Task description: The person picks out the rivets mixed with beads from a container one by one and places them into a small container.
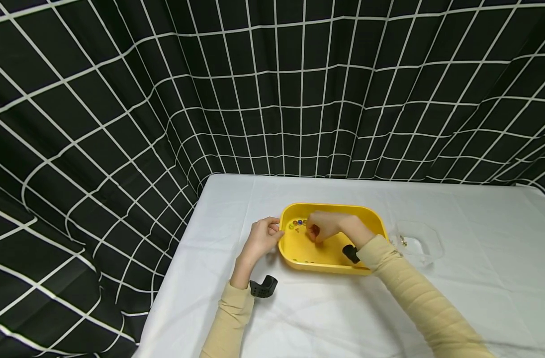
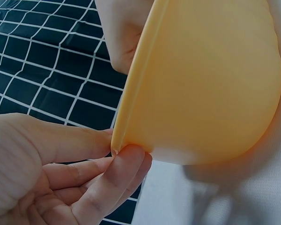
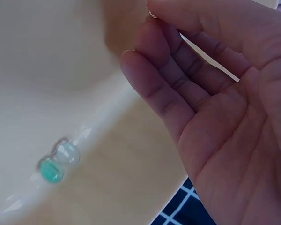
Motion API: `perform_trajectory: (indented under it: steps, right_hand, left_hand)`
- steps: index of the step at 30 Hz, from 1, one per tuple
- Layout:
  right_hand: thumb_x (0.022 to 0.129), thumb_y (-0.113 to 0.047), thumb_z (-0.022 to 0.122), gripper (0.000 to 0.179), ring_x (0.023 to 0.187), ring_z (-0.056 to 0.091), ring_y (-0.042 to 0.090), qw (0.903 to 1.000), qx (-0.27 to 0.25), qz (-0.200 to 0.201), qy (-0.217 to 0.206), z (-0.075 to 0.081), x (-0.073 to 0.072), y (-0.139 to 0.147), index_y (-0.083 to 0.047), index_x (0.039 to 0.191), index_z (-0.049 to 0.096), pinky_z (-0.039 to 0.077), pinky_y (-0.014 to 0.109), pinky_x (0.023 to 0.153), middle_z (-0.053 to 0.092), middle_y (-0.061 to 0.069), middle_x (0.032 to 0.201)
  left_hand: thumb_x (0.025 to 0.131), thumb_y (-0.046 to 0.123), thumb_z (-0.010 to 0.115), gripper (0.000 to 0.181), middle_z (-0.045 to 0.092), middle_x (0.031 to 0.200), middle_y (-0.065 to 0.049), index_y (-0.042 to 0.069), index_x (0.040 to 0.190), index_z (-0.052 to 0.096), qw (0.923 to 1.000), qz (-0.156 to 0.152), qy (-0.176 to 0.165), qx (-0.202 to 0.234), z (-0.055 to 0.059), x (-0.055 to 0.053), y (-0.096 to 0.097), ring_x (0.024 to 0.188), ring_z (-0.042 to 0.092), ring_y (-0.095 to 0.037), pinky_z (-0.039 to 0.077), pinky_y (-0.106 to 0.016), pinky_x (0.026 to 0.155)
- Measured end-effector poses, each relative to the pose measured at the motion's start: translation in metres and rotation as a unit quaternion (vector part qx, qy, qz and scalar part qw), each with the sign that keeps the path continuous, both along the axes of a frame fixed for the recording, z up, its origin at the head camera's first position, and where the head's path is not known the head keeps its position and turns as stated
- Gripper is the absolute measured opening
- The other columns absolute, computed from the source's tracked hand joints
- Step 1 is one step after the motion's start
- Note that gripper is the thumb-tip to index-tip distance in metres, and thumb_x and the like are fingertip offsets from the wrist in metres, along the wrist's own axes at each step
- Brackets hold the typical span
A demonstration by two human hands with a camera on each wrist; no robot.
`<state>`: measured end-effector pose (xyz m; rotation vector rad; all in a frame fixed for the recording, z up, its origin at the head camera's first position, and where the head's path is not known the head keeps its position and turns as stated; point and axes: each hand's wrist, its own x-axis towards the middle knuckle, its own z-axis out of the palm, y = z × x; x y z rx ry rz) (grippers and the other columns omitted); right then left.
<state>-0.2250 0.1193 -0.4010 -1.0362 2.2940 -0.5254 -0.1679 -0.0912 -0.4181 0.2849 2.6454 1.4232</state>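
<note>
A yellow tub [image 1: 335,265] stands on the white-covered table. My left hand [image 1: 262,237] pinches its left rim between thumb and fingers, as the left wrist view also shows. Inside the tub, my right hand [image 1: 323,226] is low over the floor with fingers curled and thumb tip near them. A thin glint shows at the thumb tip; whether something is pinched there I cannot tell. Several marbles [image 1: 300,223] lie by the far left corner, with a small orange-brown piece [image 1: 297,230] near them. Clear [image 3: 68,153] and green [image 3: 51,170] marbles sit along the tub's edge.
Right of the tub stands a clear plastic container [image 1: 435,238] with small gold-coloured pieces [image 1: 403,240] in it. A black curtain [image 1: 317,89] with a white grid hangs behind and to the left of the table [image 1: 299,318].
</note>
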Motion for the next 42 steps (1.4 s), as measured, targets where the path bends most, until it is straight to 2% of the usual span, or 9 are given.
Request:
perform_trajectory:
  steps: [14,24,33,42]
  right_hand:
    - [0.072,0.009,0.064,0.01,0.058,0.044,0.006,0.9995,0.014,-0.026,0.007,0.009,0.005,0.02,-0.001,0.07,0.062,0.038,0.018,0.057,0.054,-0.002,0.064]
    - [0.068,0.008,0.064,0.013,0.056,0.04,0.005,0.9988,0.017,-0.019,0.042,0.012,0.004,0.034,-0.005,0.065,0.06,0.035,0.018,0.055,0.048,-0.006,0.06]
    - [0.071,0.008,0.062,0.013,0.057,0.041,0.006,0.9984,0.033,-0.033,0.031,0.015,0.007,0.039,-0.005,0.068,0.06,0.036,0.019,0.056,0.049,-0.005,0.062]
    - [0.073,0.01,0.061,0.013,0.058,0.042,0.006,0.9987,0.022,-0.041,0.019,0.017,0.009,0.048,-0.002,0.069,0.061,0.036,0.019,0.056,0.051,-0.004,0.062]
  left_hand:
    - [0.086,0.003,0.064,0.034,0.061,0.09,-0.012,-0.009,0.117,0.057,1.0,0.001,0.001,-0.002,0.001,0.001,0.0,0.077,0.062,-0.019,0.052,-0.024,0.063]
    - [0.086,0.003,0.063,0.034,0.06,0.089,-0.012,-0.01,0.117,0.056,1.0,0.0,0.001,0.001,0.001,0.0,0.0,0.078,0.061,-0.019,0.052,-0.024,0.064]
    - [0.085,0.003,0.063,0.034,0.06,0.088,-0.011,-0.01,0.116,0.057,1.0,-0.001,0.001,0.008,0.002,0.001,0.0,0.076,0.06,-0.018,0.052,-0.024,0.062]
    - [0.086,0.004,0.063,0.034,0.06,0.089,-0.011,-0.009,0.116,0.057,1.0,0.002,-0.002,0.003,0.001,0.001,0.001,0.077,0.061,-0.018,0.052,-0.024,0.064]
